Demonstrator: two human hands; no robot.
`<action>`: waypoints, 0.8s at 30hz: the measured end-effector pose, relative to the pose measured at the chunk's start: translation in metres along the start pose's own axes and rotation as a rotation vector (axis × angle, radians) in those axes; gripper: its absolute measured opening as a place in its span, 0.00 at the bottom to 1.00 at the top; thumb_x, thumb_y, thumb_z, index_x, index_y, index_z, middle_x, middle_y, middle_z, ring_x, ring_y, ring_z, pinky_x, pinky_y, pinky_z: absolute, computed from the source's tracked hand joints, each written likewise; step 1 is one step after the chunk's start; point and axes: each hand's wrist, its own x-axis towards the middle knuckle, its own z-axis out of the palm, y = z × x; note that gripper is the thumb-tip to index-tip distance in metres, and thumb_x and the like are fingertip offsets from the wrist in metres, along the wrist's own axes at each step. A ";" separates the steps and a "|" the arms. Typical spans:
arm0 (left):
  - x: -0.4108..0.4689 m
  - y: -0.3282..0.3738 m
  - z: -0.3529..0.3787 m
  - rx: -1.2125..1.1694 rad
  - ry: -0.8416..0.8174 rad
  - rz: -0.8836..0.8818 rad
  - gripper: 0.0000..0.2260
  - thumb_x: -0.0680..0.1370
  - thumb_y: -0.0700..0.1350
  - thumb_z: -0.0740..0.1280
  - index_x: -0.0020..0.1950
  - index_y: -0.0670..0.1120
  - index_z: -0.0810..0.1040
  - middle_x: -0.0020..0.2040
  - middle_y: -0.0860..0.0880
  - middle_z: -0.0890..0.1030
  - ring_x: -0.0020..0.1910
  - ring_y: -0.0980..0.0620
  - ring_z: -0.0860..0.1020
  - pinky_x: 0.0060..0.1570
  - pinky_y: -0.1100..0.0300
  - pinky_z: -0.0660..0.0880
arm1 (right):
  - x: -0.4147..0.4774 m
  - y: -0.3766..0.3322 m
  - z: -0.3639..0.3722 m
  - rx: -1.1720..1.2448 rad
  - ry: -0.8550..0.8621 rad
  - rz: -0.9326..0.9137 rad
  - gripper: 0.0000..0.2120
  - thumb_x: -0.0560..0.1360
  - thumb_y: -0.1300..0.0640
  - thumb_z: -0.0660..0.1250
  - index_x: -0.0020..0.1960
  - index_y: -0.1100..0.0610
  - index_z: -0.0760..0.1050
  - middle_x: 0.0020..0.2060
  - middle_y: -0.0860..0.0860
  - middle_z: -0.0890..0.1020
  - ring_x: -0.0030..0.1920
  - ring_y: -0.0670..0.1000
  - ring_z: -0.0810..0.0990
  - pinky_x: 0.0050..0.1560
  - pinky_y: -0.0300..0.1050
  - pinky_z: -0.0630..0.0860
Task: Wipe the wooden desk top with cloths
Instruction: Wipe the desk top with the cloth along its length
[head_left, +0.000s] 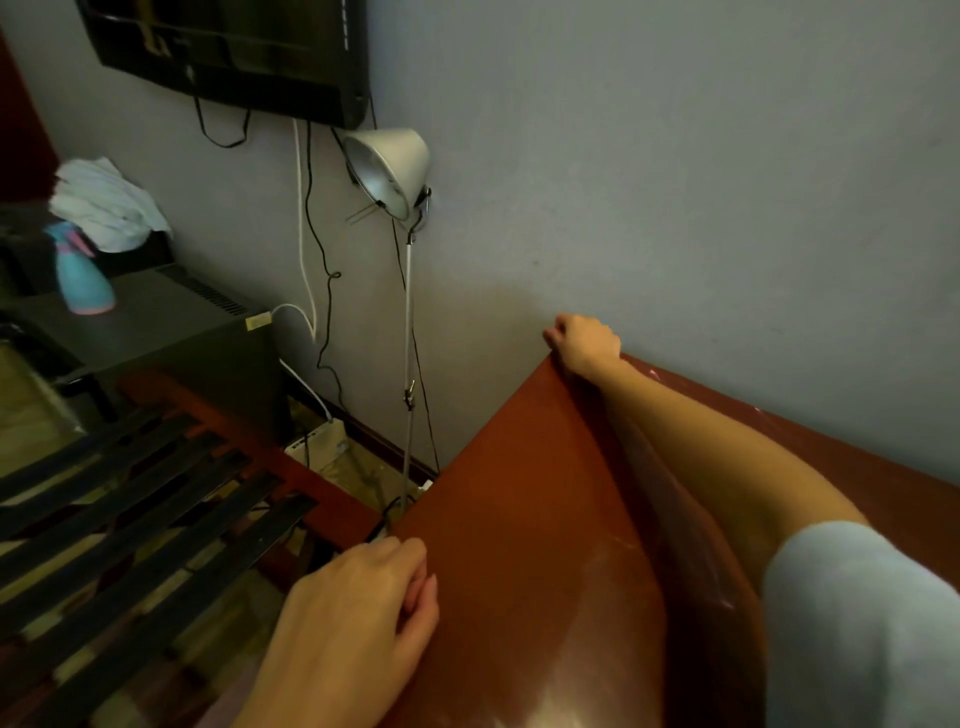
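The wooden desk top (519, 519) is glossy red-brown and runs from the bottom middle to the wall on the right. My right hand (584, 340) reaches across it and grips its far left corner by the wall, fingers curled over the edge. At the near left edge, my left hand (363, 597) holds the desk top with curled fingers. A crumpled white cloth (106, 208) lies at the far left, away from both hands. No cloth is on the desk or in either hand.
A blue and pink spray bottle (83, 280) stands on a dark cabinet (171, 322) at the left. A white lamp (387, 169) on a thin pole and hanging cables stand between cabinet and desk. A dark slatted frame (130, 519) lies at lower left; a TV (234, 47) hangs above.
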 end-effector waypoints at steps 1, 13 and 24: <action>0.000 0.000 -0.001 -0.018 0.013 -0.003 0.12 0.79 0.54 0.59 0.37 0.52 0.67 0.37 0.56 0.72 0.37 0.60 0.71 0.36 0.66 0.71 | 0.004 0.009 -0.002 -0.013 0.010 0.058 0.14 0.81 0.49 0.57 0.52 0.59 0.74 0.54 0.62 0.79 0.55 0.63 0.78 0.47 0.51 0.73; -0.002 -0.005 0.007 0.080 0.030 0.069 0.13 0.74 0.52 0.66 0.33 0.54 0.65 0.30 0.57 0.69 0.29 0.61 0.70 0.26 0.65 0.69 | -0.086 -0.007 -0.007 -0.054 0.023 -0.257 0.15 0.81 0.45 0.56 0.57 0.55 0.72 0.53 0.56 0.76 0.52 0.61 0.77 0.43 0.50 0.71; -0.001 -0.003 0.002 -0.007 0.008 0.016 0.11 0.78 0.54 0.60 0.38 0.52 0.68 0.37 0.56 0.71 0.38 0.60 0.71 0.38 0.64 0.73 | -0.004 0.023 0.001 0.005 0.043 0.072 0.16 0.80 0.47 0.58 0.56 0.59 0.70 0.55 0.62 0.78 0.54 0.64 0.77 0.47 0.52 0.72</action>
